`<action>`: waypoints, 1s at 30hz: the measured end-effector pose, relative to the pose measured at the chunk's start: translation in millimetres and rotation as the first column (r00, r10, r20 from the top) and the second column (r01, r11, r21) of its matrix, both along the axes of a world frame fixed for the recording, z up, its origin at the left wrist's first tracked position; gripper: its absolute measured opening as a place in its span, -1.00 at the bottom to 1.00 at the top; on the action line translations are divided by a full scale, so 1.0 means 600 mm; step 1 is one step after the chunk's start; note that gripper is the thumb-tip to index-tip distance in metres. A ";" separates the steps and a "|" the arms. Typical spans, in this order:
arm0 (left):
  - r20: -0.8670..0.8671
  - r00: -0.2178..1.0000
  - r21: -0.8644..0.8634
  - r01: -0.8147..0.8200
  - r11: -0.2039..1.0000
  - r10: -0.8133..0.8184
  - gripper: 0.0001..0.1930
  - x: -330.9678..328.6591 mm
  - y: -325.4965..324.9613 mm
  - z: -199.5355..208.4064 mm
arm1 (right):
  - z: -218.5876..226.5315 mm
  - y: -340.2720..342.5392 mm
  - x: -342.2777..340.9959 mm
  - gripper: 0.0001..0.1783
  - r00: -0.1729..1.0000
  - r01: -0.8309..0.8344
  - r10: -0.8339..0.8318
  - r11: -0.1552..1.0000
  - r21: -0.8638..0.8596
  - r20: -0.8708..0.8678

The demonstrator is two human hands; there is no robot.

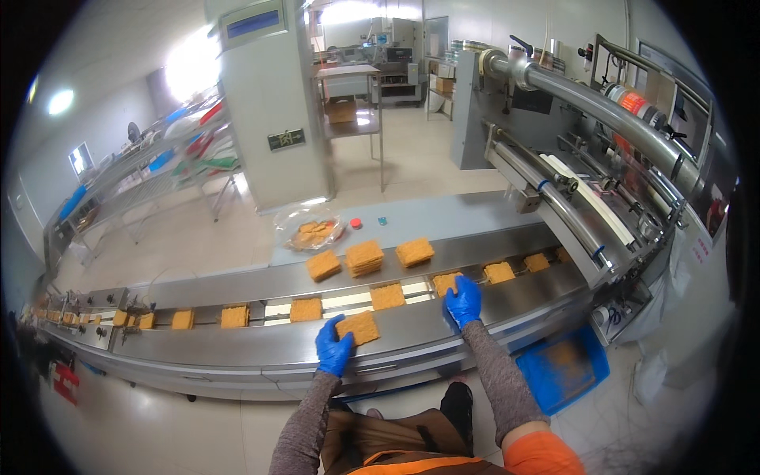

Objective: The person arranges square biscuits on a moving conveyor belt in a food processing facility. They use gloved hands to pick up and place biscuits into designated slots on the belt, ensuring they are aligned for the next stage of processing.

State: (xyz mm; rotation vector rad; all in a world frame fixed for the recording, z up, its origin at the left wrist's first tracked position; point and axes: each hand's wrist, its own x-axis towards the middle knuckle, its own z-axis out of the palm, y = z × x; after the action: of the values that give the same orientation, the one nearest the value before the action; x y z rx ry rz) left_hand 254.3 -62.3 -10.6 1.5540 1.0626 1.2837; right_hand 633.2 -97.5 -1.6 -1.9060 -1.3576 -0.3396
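Note:
In a blue glove, my left hand [334, 348] is closed on the left edge of a square golden-brown biscuit stack [361, 327] at the near steel ledge. My right hand [462, 304], gloved too, has its fingers on another biscuit stack [445, 283] in the conveyor channel. Between my hands, a similar biscuit stack [388, 296] sits in the channel, with another biscuit stack [305, 309] farther left. On the far ledge stand a taller biscuit pile [364, 258] and two lower piles [323, 265] [415, 252] on either side of it.
A clear plastic bag [314, 230] with broken pieces lies behind the piles, beside a small red cap [355, 223]. At right rises a machine with a long metal roller [586, 91]. A blue crate [564, 370] stands on the floor at lower right. A white pillar [273, 111] stands beyond the conveyor.

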 end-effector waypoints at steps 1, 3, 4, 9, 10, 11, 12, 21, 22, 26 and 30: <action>-0.093 0.995 0.044 -0.035 0.998 0.039 -0.51 -0.007 -0.005 0.008 | 0.008 -0.006 0.025 -0.36 0.996 0.029 -0.046 0.981 -0.193 -0.082; -0.194 0.975 0.113 -0.088 0.990 0.109 -0.48 -0.017 -0.011 0.023 | 0.033 -0.010 0.040 -0.24 0.990 0.124 -0.137 0.912 -0.392 -0.007; -0.201 0.971 0.134 -0.104 0.986 0.130 -0.46 -0.020 -0.011 0.015 | 0.041 -0.007 0.046 -0.18 0.984 0.169 -0.173 0.861 -0.481 0.037; -0.225 0.964 0.115 -0.121 0.986 0.144 -0.18 0.000 -0.006 0.026 | 0.007 0.000 0.089 -0.14 0.898 0.401 -0.315 0.874 -0.275 0.307; -0.315 0.939 0.167 -0.088 0.982 0.137 -0.14 -0.002 -0.007 0.036 | 0.008 0.005 0.090 -0.20 0.944 0.314 -0.255 0.892 -0.326 0.211; -0.405 0.902 0.214 -0.067 0.975 0.151 -0.09 -0.014 -0.011 0.047 | 0.036 0.013 0.064 -0.25 0.979 0.203 -0.176 0.907 -0.370 0.106; -0.484 0.862 0.257 -0.025 0.966 0.151 -0.05 -0.011 -0.012 0.056 | 0.057 0.013 0.053 -0.31 0.993 0.108 -0.115 0.910 -0.401 0.007; -0.898 0.439 0.108 0.269 0.957 -0.022 -0.07 0.002 0.009 0.117 | 0.018 0.022 0.012 -0.40 0.988 0.134 -0.106 0.949 -0.285 0.111; -0.925 0.371 0.032 0.289 0.957 -0.081 -0.09 0.007 0.011 0.142 | 0.011 0.018 0.008 -0.42 0.980 0.159 -0.125 0.957 -0.242 0.153; -0.821 0.568 0.190 0.359 0.914 -0.053 -0.19 0.004 0.072 0.203 | 0.019 0.025 0.006 -0.50 0.974 0.103 -0.047 0.964 -0.244 0.223; -0.798 0.593 0.292 0.218 0.931 0.111 -0.24 0.009 0.213 0.245 | 0.046 0.022 -0.014 -0.64 0.991 0.006 0.044 0.928 -0.374 0.125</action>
State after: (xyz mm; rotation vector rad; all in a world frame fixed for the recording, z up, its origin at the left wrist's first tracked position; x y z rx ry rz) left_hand 259.5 65.7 136.4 2.5795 1.3350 0.6973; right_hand 624.7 -84.6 26.1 -2.2106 -1.6187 -0.2091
